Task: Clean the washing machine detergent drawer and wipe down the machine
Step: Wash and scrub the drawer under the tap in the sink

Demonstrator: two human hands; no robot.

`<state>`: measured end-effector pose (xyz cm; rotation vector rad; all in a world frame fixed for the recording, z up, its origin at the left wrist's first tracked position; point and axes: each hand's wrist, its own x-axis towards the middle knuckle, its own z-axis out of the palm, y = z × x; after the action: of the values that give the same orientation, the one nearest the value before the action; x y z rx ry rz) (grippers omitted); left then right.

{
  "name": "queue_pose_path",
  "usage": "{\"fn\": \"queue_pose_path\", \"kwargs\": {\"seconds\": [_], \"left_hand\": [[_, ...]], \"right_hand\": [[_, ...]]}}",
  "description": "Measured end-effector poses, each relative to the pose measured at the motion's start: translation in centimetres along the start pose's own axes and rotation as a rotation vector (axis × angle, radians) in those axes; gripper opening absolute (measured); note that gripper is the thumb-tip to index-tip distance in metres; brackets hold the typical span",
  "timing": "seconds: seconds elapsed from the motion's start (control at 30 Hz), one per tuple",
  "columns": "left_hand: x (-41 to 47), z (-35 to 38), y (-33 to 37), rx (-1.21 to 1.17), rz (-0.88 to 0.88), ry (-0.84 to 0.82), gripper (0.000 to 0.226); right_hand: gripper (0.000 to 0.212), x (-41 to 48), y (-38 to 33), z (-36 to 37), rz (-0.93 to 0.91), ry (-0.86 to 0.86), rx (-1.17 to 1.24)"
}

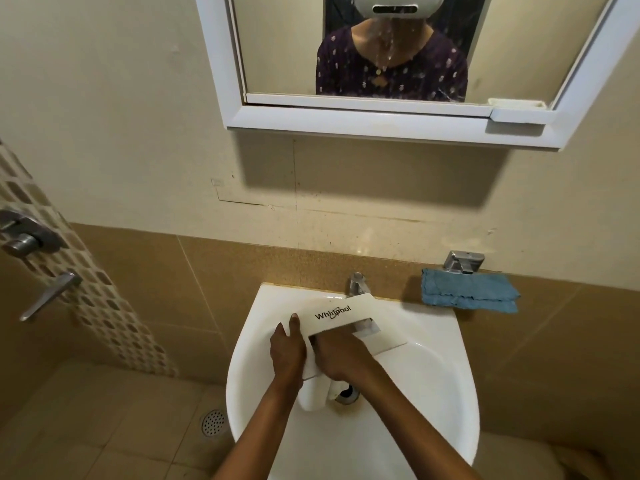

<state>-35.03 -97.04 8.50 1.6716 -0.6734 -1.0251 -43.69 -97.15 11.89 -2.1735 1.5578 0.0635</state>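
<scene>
The white ceramic wash basin [433,393] carries the white plastic detergent drawer [341,315] over its middle, tilted, with the front panel up toward the back edge. The drawer looks light and stiff but probably slick when wet, so the side walls seem a safer hold than the thin panel. A folded blue cloth [469,291] lies just beyond the back right corner. The left hand [287,353] clasps the drawer's left side. The right hand [341,358] reaches under the panel with its fingers hidden, so I cannot tell their state. A chrome tap [357,284] stands at the back edge.
</scene>
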Motion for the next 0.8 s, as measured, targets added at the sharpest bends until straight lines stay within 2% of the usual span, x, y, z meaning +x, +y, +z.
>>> {"fn": "queue_pose_path", "kwargs": {"seconds": [0.07, 0.2, 0.27, 0.37, 0.43, 0.53, 0.6, 0.7, 0.73, 0.8], "left_hand": [[0.2, -0.2, 0.0, 0.007, -0.008, 0.012, 0.037], [-0.4, 0.0, -0.2, 0.003, 0.033, -0.032, 0.035], [-0.8, 0.7, -0.4, 0.013, 0.054, -0.039, 0.034], [-0.7, 0.9, -0.4, 0.015, 0.051, -0.007, 0.034], [-0.2, 0.6, -0.4, 0.004, 0.029, 0.005, 0.035], [0.3, 0.2, -0.4, -0.035, -0.026, 0.013, 0.037], [0.6, 0.0, -0.6, -0.047, -0.044, 0.016, 0.038], [1.2, -0.7, -0.9, -0.042, -0.072, 0.028, 0.041], [1.3, -0.9, -0.7, -0.041, -0.088, 0.033, 0.042], [1.5, -1.5, -0.7, -0.040, -0.113, 0.044, 0.045]], "right_hand": [[0.033, 0.4, 0.8, -0.4, 0.020, -0.073, 0.067], [0.041, 0.6, 3.8, -2.4, 0.255, -0.180, -0.089], [0.039, -0.2, 2.7, -2.2, 0.190, -0.173, -0.126], [0.034, -0.9, 1.1, -1.0, -0.045, -0.192, 0.045], [0.033, -0.4, 2.3, -0.9, -0.037, -0.156, 0.068], [0.033, -0.1, 5.4, -1.7, 0.068, 0.051, 0.032], [0.029, -0.2, 6.5, -1.9, 0.001, 0.162, 0.251], [0.030, -0.8, 7.0, -2.6, -0.024, 0.415, 0.933], [0.029, -0.6, 7.4, -2.8, 0.047, 0.524, 1.189], [0.023, 0.5, 8.7, -2.7, 0.324, 0.671, 1.587]]}}
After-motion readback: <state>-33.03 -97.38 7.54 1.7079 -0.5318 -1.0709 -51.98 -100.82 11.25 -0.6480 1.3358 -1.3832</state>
